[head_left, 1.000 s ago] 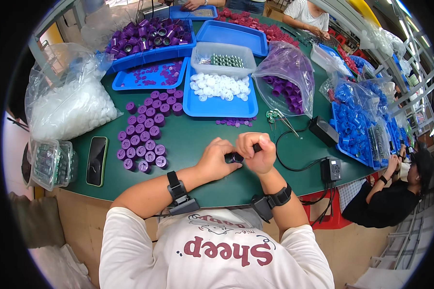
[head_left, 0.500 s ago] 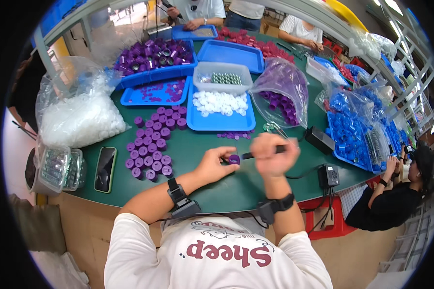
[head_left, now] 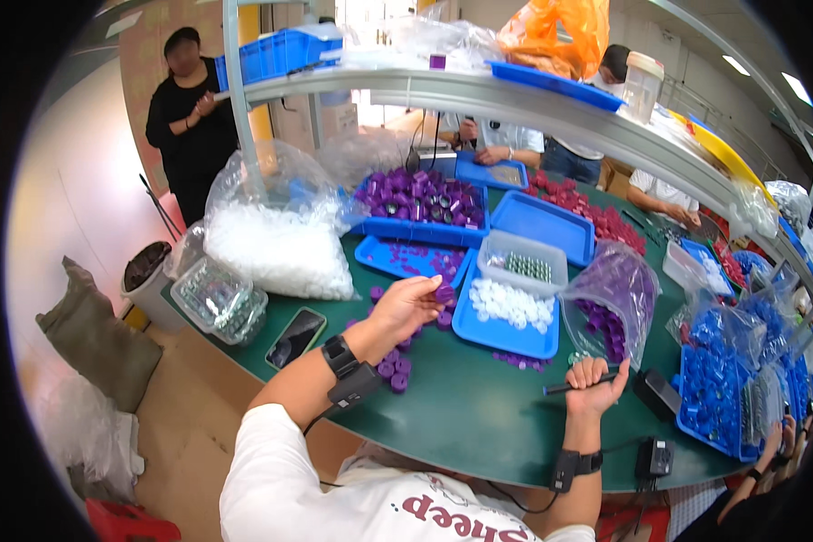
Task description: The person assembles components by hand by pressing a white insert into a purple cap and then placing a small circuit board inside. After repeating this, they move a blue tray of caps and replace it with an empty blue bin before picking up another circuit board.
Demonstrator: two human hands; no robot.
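My left hand is raised over the cluster of purple caps, its fingers pinching one round purple cap. Beneath that hand and forearm, part of the cluster is hidden; several purple caps show beside my wrist. Over the right part of the green table, my right hand is closed around a slim black pen-shaped tool, its tip pointing left and the thumb up. Just beyond this hand lies a clear bag of purple parts.
A blue tray holds white discs and a clear tub of springs. Behind are a blue bin of purple parts and a bag of white pieces. A phone lies at left. A metal shelf crosses above; people stand around.
The view has swung up and left. My left hand has carried the cap over the cluster, away from my right hand. My right hand still holds the black tool, now apart from the cap.
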